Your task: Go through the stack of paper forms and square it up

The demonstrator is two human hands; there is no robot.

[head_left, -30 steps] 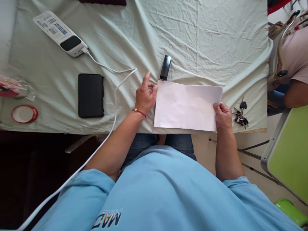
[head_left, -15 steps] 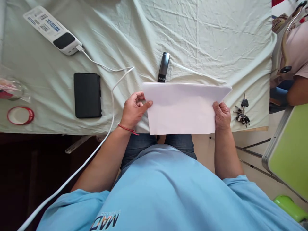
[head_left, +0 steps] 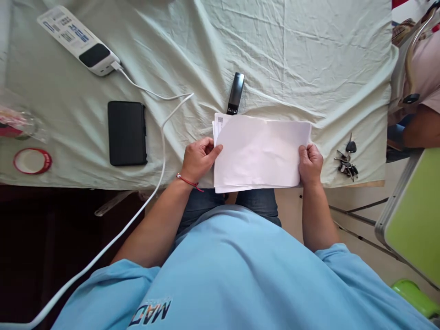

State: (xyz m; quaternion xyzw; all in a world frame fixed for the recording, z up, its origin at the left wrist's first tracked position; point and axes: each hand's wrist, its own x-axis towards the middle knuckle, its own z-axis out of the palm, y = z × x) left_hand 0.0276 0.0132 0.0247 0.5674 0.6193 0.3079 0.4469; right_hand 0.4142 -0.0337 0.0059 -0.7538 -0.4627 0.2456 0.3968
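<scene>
Several white paper sheets (head_left: pixel 257 151) span the gap between my hands at the table's near edge. My left hand (head_left: pixel 202 158) pinches their left side, thumb on top and fingers underneath. On the right side, my right hand (head_left: pixel 311 162) grips them the same way. The sheets are slightly out of line, and a strip of print with a small square code shows at the upper left corner. Just beyond the paper's far edge lies a black stapler (head_left: pixel 235 94), its near end touching or close to the sheets.
A white power bank (head_left: pixel 77 41) with a white cable (head_left: pixel 164 151) lies at the far left, the cable running past my left arm. Also on the cloth (head_left: pixel 309 55) are a black case (head_left: pixel 127 133), a red tape roll (head_left: pixel 32 161) and keys (head_left: pixel 347 160). Another person (head_left: pixel 426 78) sits at right.
My hands have come closer together. The top sheet now bows and has shifted, so printed edges of the sheets beneath show at the left.
</scene>
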